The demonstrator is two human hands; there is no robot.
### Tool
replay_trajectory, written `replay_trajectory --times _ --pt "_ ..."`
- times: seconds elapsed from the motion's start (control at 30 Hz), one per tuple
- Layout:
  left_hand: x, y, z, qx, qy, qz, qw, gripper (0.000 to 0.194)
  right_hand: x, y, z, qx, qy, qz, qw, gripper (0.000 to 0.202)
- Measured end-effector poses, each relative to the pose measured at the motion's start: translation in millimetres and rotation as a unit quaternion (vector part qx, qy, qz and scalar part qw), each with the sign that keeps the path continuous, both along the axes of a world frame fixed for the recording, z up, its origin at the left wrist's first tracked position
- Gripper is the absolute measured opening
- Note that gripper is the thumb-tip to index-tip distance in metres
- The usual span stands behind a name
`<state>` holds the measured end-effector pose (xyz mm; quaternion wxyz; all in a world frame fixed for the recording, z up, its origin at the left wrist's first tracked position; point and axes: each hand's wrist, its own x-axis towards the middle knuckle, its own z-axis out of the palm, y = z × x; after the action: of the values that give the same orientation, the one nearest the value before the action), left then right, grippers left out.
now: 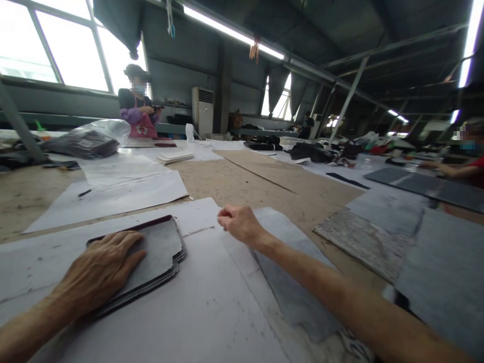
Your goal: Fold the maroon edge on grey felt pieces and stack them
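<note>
Fingers [126,238] of left hand [100,267] lie outstretched on stacked pieces [161,249]; right hand [242,224] curls, any pinch unclear.

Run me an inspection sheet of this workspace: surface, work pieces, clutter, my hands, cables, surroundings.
Surface: smudged white paper over part of a brown tabletop.
Work pieces: stack of grey pieces, edges slightly uneven; grey sheet beneath the right forearm.
Clutter: plastic-wrapped bundle far left; dark material farther back.
Hands: left hand flat on the stack; right hand above the paper, fingers curled, any held item unclear.
Cables: hanging strand overhead; cannot tell if it is a cable.
Surroundings: person in a pink apron across the table; another person's forearm at right; lit ceiling lights.
</note>
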<state>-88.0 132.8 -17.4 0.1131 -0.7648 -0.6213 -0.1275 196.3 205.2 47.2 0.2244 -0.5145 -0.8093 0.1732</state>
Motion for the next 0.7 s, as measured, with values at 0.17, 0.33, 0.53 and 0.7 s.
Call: replay_trajectory --times 0.17,0.33,0.53,0.7 --pt "11.8 -10.7 18.0 0.067 0.070 0.012 0.995 0.036 98.3 -77.5 0.4 0.010 -0.054 -0.041 0.998 0.005" --pt "61.2 -34.3 30.5 0.183 0.086 0.001 0.979 0.032 139.0 -112.9 -20.8 -0.007 -0.071 -0.088 0.993 0.020" --pt "144.0 -67.8 19.7 0.082 -0.073 -0.170 0.979 0.024 140.6 -101.8 -34.3 0.001 -0.020 -0.062 0.998 0.010" --pt "192.7 -76.5 22.8 -0.035 -0.153 -0.223 0.962 0.027 139.7 -95.7 -35.2 0.006 -0.021 -0.028 0.999 0.018"
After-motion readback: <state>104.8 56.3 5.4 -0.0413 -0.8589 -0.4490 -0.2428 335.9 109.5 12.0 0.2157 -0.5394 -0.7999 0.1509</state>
